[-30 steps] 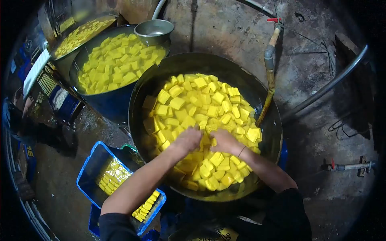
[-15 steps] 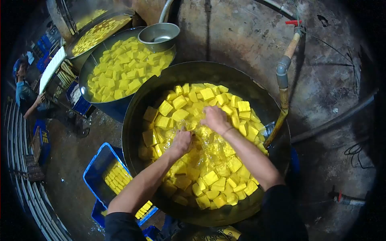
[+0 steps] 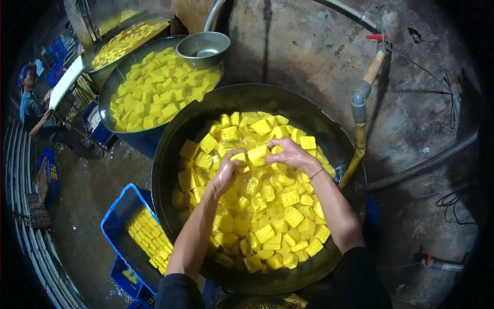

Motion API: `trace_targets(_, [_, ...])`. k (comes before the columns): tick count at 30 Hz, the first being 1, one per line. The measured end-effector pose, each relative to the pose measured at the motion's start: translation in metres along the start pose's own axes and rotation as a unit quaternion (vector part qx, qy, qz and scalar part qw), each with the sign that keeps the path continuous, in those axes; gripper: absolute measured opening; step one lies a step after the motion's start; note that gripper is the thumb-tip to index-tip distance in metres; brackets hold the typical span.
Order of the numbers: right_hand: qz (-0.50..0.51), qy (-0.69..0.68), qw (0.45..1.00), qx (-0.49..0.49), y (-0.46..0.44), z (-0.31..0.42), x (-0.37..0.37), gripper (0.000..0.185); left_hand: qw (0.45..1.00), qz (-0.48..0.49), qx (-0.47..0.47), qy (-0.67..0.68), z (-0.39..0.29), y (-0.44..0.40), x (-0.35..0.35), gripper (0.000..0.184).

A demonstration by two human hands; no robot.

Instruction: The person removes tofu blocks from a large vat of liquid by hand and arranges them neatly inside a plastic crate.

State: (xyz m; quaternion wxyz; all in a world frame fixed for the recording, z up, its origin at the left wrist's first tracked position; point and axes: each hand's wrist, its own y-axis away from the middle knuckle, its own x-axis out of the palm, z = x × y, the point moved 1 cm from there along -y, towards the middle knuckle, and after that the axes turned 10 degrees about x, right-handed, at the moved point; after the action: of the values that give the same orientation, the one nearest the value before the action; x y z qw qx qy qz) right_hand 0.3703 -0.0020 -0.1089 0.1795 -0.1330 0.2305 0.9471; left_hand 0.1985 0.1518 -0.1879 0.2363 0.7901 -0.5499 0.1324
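Yellow tofu blocks (image 3: 265, 234) fill a big dark round vat (image 3: 172, 129) of water in front of me. My left hand (image 3: 226, 170) is closed round a tofu block at its fingertips, just above the heap. My right hand (image 3: 290, 153) curls round more yellow tofu, with one tofu block (image 3: 257, 155) showing between the two hands. Both hands look wet, and their fingertips are partly hidden by the blocks. Water is disturbed just below them.
Behind the vat stands a second pan of tofu (image 3: 154, 92) with a metal ladle (image 3: 204, 50) at its rim. Blue crates (image 3: 114, 222) with tofu are at the left. A pipe (image 3: 361, 98) reaches into the vat's right side. A person (image 3: 36, 113) works at far left.
Both hands have risen from the splashing water among the blocks and now hold tofu. They are turned towards each other. The splashing has eased.
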Motion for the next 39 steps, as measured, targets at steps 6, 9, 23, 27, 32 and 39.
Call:
trace_targets(6, [-0.077,0.075,0.994,0.009,-0.008,0.017,0.041,0.034,0.911,-0.196,0.080,0.354,0.023,-0.021,0.053,0.032])
trace_targets(9, [-0.082,0.046,0.994,-0.054,0.008,0.046,0.041,0.038,0.874,-0.188,0.114,0.432,0.032,-0.029,0.058,0.033])
trace_targets(23, [-0.098,0.276,0.955,-0.051,-0.137,-0.025,0.127,0.050,0.757,-0.089,0.370,0.532,-0.136,0.062,0.001,0.042])
trace_targets(27, [-0.095,0.163,0.982,-0.028,-0.111,0.004,0.129,0.052,0.753,-0.132,0.410,0.497,-0.164,0.135,-0.037,0.047])
trace_targets(32, [0.097,-0.111,0.989,0.010,-0.016,0.120,0.168,0.041,0.746,-0.164,0.432,0.480,-0.128,0.204,-0.104,0.043])
trace_targets(39, [0.138,0.147,0.962,-0.183,0.064,0.219,0.340,0.051,0.749,-0.266,0.347,0.498,-0.020,0.261,-0.147,0.038])
